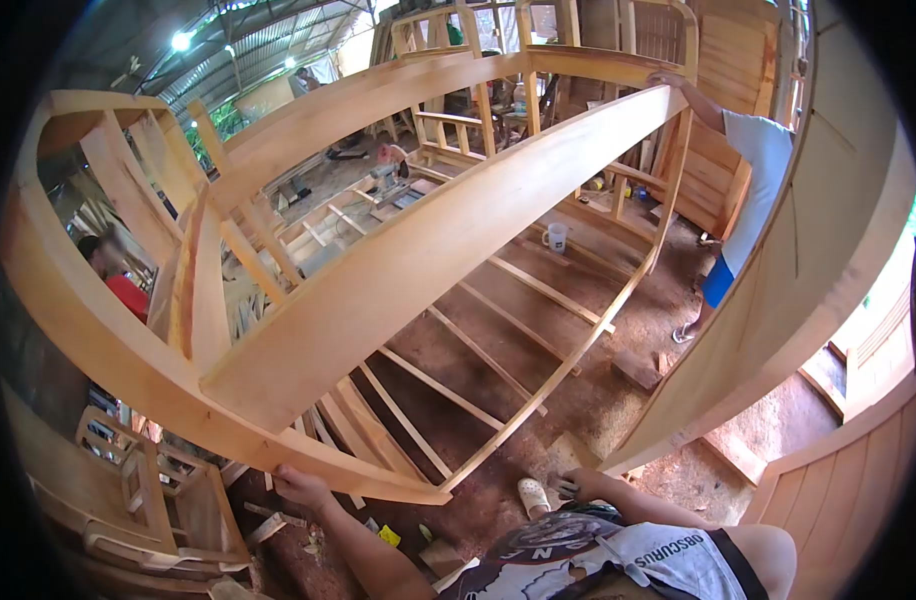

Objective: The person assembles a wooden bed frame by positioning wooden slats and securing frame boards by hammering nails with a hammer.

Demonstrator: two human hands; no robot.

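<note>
1. A workshop with a corrugated metal roof [308,45] and a reddish dirt floor [638,430]; a lamp [182,41] glows between ten and eleven o'clock.
2. A large wooden frame fills the middle of the scene, its curved rail [108,325] sweeping from nine o'clock down to about six, its wide board [458,240] slanting from between eight and nine o'clock up toward one.
3. My left grip [303,488], at seven o'clock, is closed on the lower edge of the curved rail, the fingers partly hidden.
4. My right grip [583,485], at five o'clock, is low and near my printed clothing [588,545]; I cannot tell whether its fingers are spread or pressed together.
5. At two o'clock, a co-worker [758,180] in a pale top and blue shorts rests a hand [668,79] on the frame's far corner.
6. Narrow slats [548,291] run low across the frame's open middle, and a white mug [555,237] stands near them, just off center toward two o'clock.
7. A tall wooden panel [838,200] curves along three o'clock, while chair-like wooden frames [158,500] crowd eight o'clock.
8. Another person, in red [128,294], is partly visible behind the woodwork at nine o'clock.
</note>
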